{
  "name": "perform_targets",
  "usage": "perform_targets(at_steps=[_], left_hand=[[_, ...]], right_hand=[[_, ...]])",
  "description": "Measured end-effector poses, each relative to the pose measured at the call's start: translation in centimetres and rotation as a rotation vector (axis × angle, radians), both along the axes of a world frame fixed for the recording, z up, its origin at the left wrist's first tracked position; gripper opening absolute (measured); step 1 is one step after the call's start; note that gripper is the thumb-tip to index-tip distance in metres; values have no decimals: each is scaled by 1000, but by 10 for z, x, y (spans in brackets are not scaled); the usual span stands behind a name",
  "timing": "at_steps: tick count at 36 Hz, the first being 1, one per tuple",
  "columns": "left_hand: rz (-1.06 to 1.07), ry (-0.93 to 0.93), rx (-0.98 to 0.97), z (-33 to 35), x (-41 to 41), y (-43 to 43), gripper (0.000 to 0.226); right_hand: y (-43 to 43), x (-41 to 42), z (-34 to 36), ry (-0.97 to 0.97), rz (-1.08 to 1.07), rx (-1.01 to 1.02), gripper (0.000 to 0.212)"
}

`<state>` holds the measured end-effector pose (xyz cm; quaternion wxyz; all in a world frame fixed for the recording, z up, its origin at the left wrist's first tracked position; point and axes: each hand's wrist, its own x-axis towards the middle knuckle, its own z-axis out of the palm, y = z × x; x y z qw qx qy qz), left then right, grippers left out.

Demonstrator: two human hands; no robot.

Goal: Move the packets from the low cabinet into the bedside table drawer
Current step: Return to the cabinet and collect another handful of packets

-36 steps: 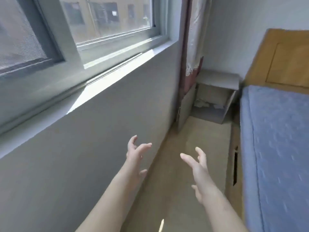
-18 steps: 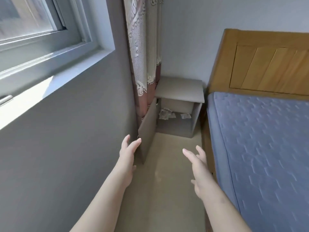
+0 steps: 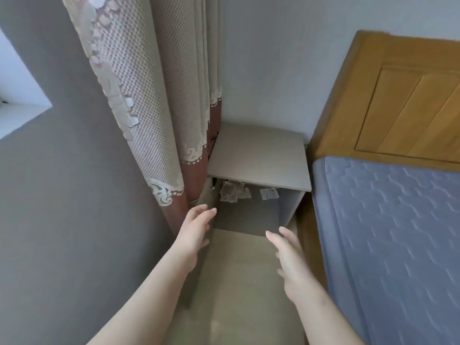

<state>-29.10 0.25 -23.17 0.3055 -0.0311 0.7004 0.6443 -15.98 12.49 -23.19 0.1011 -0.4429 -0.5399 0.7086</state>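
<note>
Both left hand [image 3: 193, 235] and right hand [image 3: 290, 257] hover empty, fingers straight, near packets [image 3: 234, 192] half hidden in the low cabinet [image 3: 256, 155].

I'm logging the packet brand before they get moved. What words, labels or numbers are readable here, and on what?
None can be read.
The packets in the low cabinet carry dark marks, too small and blurred to make out.
Nothing else shows any writing.
</note>
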Motion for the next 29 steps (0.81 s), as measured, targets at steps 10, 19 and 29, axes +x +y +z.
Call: perform_targets(at_steps=[10, 19, 29], left_hand=[[-18, -76, -129, -66, -98, 137, 18], [32, -141, -231, -148, -149, 240, 20], [-22, -132, -322, -248, -191, 280, 16]], right_hand=[[138, -107, -69, -147, 41, -64, 49], [246, -182, -143, -231, 173, -88, 45], [280, -232, -251, -316, 252, -44, 24]])
